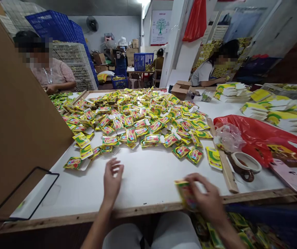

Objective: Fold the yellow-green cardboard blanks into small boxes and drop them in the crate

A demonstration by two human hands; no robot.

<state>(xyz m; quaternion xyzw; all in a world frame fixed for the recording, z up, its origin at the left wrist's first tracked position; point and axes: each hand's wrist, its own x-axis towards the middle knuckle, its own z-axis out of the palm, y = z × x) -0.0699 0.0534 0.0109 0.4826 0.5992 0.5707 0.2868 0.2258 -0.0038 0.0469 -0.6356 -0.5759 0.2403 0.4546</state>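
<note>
My right hand (207, 197) grips a small yellow-and-green printed box (186, 193) at the table's front edge; box and fingers are slightly blurred. To the left, my left hand (113, 178) hovers over the white tabletop (148, 176), fingers spread and curved, with nothing seen in them. Beyond both hands lies a wide heap of similar small boxes (131, 135), several with white end flaps standing out. A single box (72, 162) lies at the heap's near left, its flap open. Below the table edge on the right, more boxes (216, 235) fill a blue crate (257, 214).
A wooden strip (227, 173) borders the heap on the right. Past it are a mug (245, 164), a red plastic bag (254, 138) and stacked flat cartons (280, 114). A cardboard panel (26, 103) and black wire frame (24, 193) stand left. Other people sit across the room.
</note>
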